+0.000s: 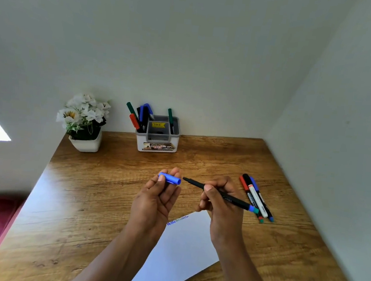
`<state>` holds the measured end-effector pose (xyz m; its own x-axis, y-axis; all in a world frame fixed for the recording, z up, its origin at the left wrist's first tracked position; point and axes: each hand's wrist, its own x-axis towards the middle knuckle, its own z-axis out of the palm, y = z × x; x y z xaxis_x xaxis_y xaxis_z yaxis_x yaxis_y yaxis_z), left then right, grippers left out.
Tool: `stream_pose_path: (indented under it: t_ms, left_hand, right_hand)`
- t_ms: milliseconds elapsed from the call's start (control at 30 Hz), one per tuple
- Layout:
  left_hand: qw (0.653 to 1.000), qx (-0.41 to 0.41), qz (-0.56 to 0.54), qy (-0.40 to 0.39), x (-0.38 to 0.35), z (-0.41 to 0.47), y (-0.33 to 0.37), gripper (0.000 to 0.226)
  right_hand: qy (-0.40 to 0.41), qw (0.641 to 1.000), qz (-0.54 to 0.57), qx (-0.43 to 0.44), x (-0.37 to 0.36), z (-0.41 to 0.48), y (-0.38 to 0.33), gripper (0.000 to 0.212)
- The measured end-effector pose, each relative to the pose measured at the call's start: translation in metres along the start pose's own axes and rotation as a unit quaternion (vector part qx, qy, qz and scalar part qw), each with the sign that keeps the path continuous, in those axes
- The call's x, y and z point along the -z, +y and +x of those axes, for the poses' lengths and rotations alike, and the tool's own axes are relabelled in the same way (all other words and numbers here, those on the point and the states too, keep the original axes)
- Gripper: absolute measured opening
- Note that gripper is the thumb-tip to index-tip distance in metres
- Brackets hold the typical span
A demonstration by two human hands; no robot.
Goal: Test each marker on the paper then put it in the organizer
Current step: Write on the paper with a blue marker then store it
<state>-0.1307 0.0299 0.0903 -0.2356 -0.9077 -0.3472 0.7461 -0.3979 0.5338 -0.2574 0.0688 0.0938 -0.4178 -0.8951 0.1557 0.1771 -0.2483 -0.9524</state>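
- Marker, black-barrelled with a blue end, uncapped: pinched in the curled fingers of the right hand, tip pointing left, held above the table.
- Blue cap: pinched at the fingertips of the left hand, just off the marker's tip.
- Paper: white sheet beneath both hands, coloured scribbles at its top edge.
- Loose markers: grouped to the right on the wooden table.
- Organizer: at the far wall, holding several markers, beside a flower pot.
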Motion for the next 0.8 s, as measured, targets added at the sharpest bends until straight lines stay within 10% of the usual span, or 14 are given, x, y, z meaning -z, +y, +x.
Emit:
stream_pose_path:
  t_ms: [567, 800]
  left_hand:
    - [0.994, -0.044, 0.074, -0.062, -0.005, -0.005, -0.009, 0.021]
    - [0.995, -0.02, 0.082, -0.055, 0.006, 0.012, -0.004, 0.019]
  right_hand:
    - [-0.017, 0.999, -0.02, -0.018, -0.016, -0.001, 0.001, 0.015]
    - [-0.068, 0.983, 0.043, -0.167, -0.012, 0.012, 0.001, 0.01]
